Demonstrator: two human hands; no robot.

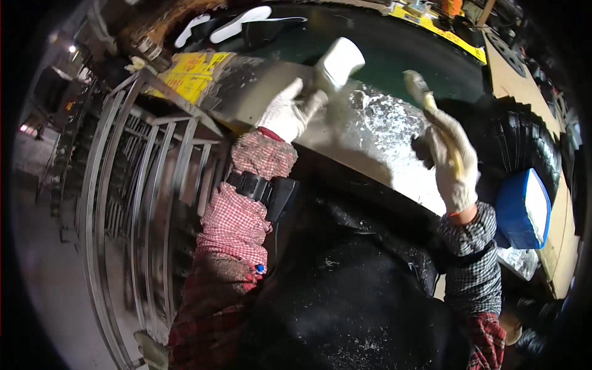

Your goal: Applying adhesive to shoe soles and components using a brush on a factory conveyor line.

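Observation:
My left hand (pixel 290 114), in a white knit glove, is over the bench with its thumb and fingers spread apart. Just past its fingertips is a pale, rounded piece like the end of a shoe sole (pixel 341 63); no clear grip on it shows. My right hand (pixel 455 154), also gloved, is closed around the yellowish handle of a brush (pixel 417 88), whose pale bristle end points away from me. Between the hands, the metal-looking bench top (pixel 345 139) carries a white smeared patch (pixel 388 129).
White-soled shoe pieces (pixel 240 23) lie on the dark green surface at the back left. Beside my left arm stands a metal rack (pixel 145 209). Stacked black pieces (pixel 518 135) and a blue container with white contents (pixel 524 206) are at the right. Yellow printed sheeting (pixel 194 74) covers the bench's left end.

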